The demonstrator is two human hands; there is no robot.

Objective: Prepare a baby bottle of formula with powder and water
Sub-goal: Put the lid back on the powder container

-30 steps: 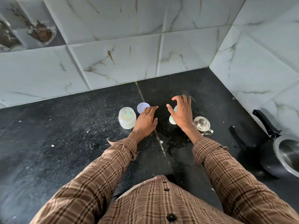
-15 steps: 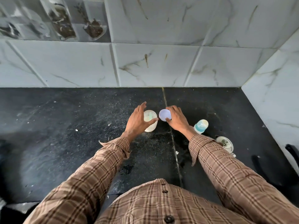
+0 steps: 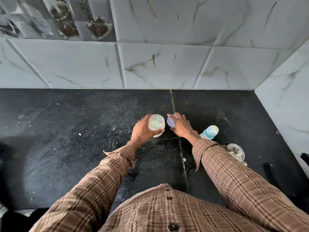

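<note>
An open clear jar of pale powder [image 3: 156, 125] stands on the black counter [image 3: 83, 131], a light green scoop lying inside it. My left hand [image 3: 143, 131] wraps around the jar's left side. Just to its right, my right hand [image 3: 181, 127] grips the jar's round pale lilac lid [image 3: 170, 122], tilted up on edge. The baby bottle [image 3: 209, 132], clear with a blue-white top, stands to the right of my right wrist.
A small steel kettle with a lid [image 3: 236, 150] sits at the right behind my right sleeve. A black handle [image 3: 305, 157] pokes in at the right edge. Marble tile walls [image 3: 167, 64] close off the back and right. A wet patch lies near the counter seam.
My right hand left the bottle and took hold of the lilac lid. My left hand closed around the powder jar. The view swung left, pushing bottle and kettle rightward.
</note>
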